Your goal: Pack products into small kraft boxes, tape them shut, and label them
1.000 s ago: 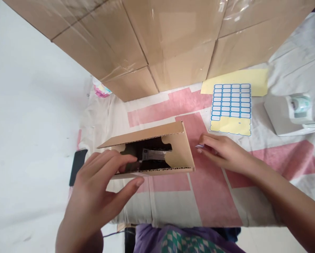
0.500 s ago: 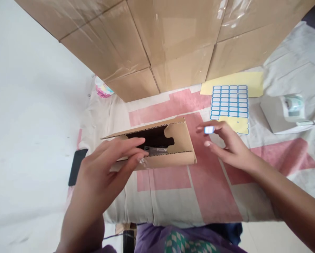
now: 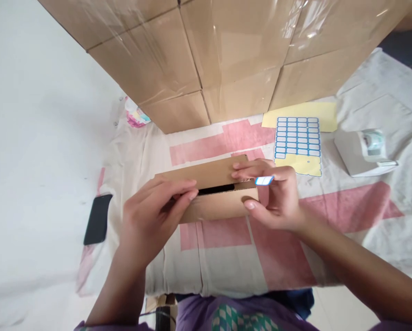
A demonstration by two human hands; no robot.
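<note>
A small brown cardboard box (image 3: 216,207) lies in front of me with its lid flap tilted nearly down, and a narrow dark gap shows along the front edge. My left hand (image 3: 154,202) is closed at the box's left part, thumb and fingers pinching at the lid edge. Around the right end sits my right hand (image 3: 275,193), fingers on the lid and thumb against the front wall. A small blue-edged white label (image 3: 264,180) clings to one right finger. What lies inside the box is hidden.
Behind stands a stack of taped cardboard boxes (image 3: 240,59). To the right are a label sheet (image 3: 297,138), a yellow sheet (image 3: 309,112) and a white tape dispenser (image 3: 361,151). A black phone (image 3: 98,219) lies at the left, and a colourful package (image 3: 136,116) is by the wall.
My right hand has moved left from beside the box onto its right end. The lid has tilted down, covering most of the opening and the grey item seen inside before.
</note>
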